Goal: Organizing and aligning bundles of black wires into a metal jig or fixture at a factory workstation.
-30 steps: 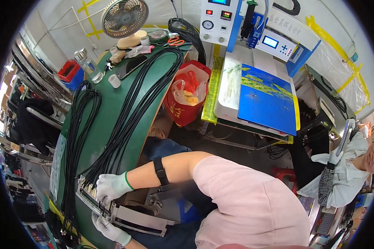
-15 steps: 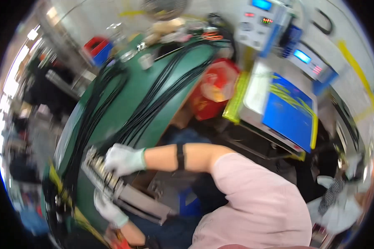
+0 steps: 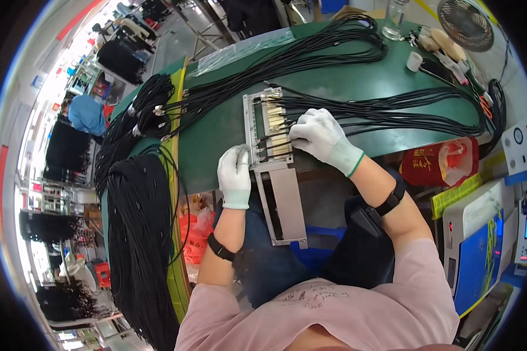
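A metal clamping fixture [image 3: 247,126] with a row of pale blocks lies at the table's near edge, its plain grey plate [image 3: 285,199] reaching out over my lap. Both of my hands wear white gloves. My left hand [image 3: 235,175] is closed at the fixture's left edge, with its fingertips on the frame. On the other side, my right hand [image 3: 322,137] pinches a black cable close to the blocks; the cable's end is partly hidden by the fingers. Several black cables [image 3: 366,106] run from the blocks rightward across the green table.
Thick black cable bundles [image 3: 137,234] hang over the table's left side, beside a yellow strip [image 3: 174,222]. More cables [image 3: 310,52] cross the far tabletop [image 3: 210,164]. A glass jar [image 3: 395,20], white cup [image 3: 414,61] and fan [image 3: 465,23] stand far right. A blue-fronted machine [image 3: 477,245] is at right.
The view has swung round and is sharp instead of blurred. Both hands remain at the fixture, which now appears upright in the middle, with the left hand beside its left edge.
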`<state>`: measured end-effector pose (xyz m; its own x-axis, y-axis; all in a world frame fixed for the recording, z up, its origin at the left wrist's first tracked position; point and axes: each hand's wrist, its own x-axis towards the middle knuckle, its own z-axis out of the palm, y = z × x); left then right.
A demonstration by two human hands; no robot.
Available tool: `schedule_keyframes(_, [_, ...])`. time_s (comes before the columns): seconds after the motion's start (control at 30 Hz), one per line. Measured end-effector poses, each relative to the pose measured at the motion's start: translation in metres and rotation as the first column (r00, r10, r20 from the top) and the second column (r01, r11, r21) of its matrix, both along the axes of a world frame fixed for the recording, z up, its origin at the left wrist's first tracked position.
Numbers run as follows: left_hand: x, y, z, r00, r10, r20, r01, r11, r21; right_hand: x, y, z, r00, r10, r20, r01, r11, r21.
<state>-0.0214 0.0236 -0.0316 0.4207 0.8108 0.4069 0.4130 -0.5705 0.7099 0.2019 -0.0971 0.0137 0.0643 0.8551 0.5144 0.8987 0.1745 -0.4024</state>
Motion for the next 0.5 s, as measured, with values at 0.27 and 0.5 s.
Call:
schedule_keyframes(0.27, [0.003, -0.009, 0.012, 0.997, -0.059, -0.058, 0.062, 0.996, 0.057, 0.002, 0.000, -0.004, 0.996, -0.003, 0.091, 0.000, 0.999, 0.033])
schedule_keyframes(0.5, [0.011, -0.013, 0.023, 0.978, -0.154, -0.141, 0.183, 0.959, 0.219, -0.006, 0.004, -0.001, 0.993, 0.008, 0.119, -0.009, 1.000, 0.011])
